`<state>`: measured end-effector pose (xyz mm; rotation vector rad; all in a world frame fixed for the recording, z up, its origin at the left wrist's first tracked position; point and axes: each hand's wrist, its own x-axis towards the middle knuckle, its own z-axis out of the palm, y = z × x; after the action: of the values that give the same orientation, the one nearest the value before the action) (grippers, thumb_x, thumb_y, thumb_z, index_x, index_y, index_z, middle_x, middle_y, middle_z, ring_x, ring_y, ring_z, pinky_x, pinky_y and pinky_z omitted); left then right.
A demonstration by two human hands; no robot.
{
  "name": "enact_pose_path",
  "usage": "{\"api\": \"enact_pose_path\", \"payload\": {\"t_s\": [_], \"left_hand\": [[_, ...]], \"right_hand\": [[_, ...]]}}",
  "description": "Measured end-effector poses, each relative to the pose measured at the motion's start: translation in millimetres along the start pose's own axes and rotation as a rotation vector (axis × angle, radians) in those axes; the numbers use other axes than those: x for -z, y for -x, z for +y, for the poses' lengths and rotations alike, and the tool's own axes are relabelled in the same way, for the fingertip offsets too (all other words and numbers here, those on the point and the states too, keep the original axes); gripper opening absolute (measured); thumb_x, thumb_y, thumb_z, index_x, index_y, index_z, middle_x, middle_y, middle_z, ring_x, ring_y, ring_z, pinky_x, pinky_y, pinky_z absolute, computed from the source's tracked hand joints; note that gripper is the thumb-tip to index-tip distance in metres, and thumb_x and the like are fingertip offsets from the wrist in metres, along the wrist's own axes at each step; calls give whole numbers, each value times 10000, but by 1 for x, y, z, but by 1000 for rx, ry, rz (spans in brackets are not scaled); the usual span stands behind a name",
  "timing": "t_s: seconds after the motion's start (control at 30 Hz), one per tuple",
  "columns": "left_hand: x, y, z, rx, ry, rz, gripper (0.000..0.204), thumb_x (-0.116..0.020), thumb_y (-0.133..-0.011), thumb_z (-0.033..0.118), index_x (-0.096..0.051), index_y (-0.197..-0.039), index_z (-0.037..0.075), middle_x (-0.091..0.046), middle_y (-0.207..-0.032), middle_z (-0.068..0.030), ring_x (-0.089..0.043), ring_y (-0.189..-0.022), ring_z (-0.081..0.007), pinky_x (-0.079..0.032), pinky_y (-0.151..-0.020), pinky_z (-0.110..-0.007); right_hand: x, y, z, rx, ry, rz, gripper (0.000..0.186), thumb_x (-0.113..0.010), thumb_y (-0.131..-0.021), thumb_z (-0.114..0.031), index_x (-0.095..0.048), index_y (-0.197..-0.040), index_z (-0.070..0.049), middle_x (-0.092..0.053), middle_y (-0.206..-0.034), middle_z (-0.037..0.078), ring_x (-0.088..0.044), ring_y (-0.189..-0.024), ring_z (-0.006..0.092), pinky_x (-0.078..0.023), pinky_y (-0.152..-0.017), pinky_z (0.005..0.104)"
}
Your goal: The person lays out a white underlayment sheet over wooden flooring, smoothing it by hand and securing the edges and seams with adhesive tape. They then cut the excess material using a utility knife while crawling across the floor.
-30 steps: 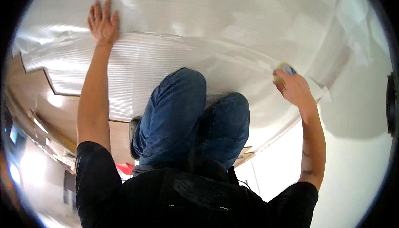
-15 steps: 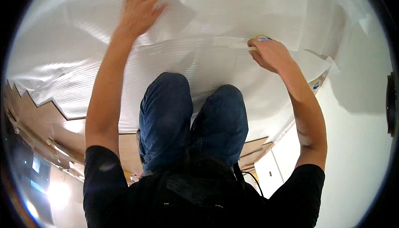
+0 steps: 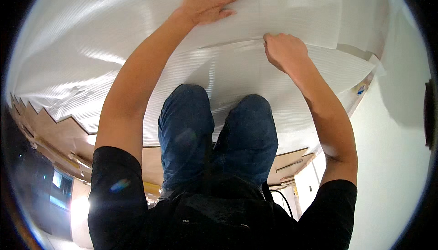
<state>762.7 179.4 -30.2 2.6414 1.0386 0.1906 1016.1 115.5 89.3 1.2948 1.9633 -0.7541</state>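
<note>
Wearing blue denim trousers and a black short-sleeved top, a person with bent knees works bare-handed over a white, finely ribbed plastic-like sheet spread across the floor. The left hand lies over it with the fingers fanned wide, its grip open and holding nothing. The right hand is curled at a thin raised seam, its thumb side near the line; the palm is hidden, and whether that grip closes on anything cannot be told.

The sheet looks light, soft and foamy, apt to slide, wrinkle or tear rather than resist. A flat palm beside the seam and a light pinch at a loose edge would probably suit it better than a hard tug.

Its narrow parallel ridges catch the light in glossy streaks at left, with creases nearby. At lower left, smooth brown wood-look planks end in a zigzag of square steps against the white. At right, a small round item with a blue centre sits near the base of a plain, pale wall.
</note>
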Motion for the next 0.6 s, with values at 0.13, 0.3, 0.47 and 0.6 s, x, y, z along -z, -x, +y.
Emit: {"api": "enact_pose_path", "payload": {"t_s": [0.13, 0.3, 0.47, 0.6], "left_hand": [[-1, 2, 0, 3, -9, -2, 636, -518, -973, 542, -469, -1549, 277, -241, -1702, -123, -184, -1567, -392, -108, -1251, -626], [-1, 0, 0, -9, -36, -9, 638, -543, -962, 537, -484, -1540, 274, -254, -1696, -134, -183, -1566, -395, -119, -1248, -628], [2, -2, 0, 1, 7, 20, 633, -554, -961, 524, -488, -1537, 268, -262, -1691, -139, -180, -1564, -407, -123, -1246, -635], [7, 4, 15, 74, -43, 14, 608, -596, -978, 449, -473, -1543, 260, -338, -1659, -103, -268, -1542, -328, -172, -1248, -592]], "right_hand": [[1, -1, -6, -9, 3, -9, 231, -489, -981, -142, -682, -958, -16, -720, -859, 219, -718, -837, 407, -576, -725, 513], [1, -8, -15, -36, -5, -4, 211, -523, -930, -107, -707, -921, -4, -730, -881, 227, -731, -864, 401, -587, -736, 501], [-3, -19, -23, -42, 23, 5, 179, -567, -895, -94, -725, -904, -10, -735, -934, 232, -734, -908, 391, -586, -771, 492], [-18, -29, -30, 9, 23, 143, 162, -574, -883, -87, -720, -897, -18, -726, -923, 239, -726, -912, 401, -575, -789, 505]]}}
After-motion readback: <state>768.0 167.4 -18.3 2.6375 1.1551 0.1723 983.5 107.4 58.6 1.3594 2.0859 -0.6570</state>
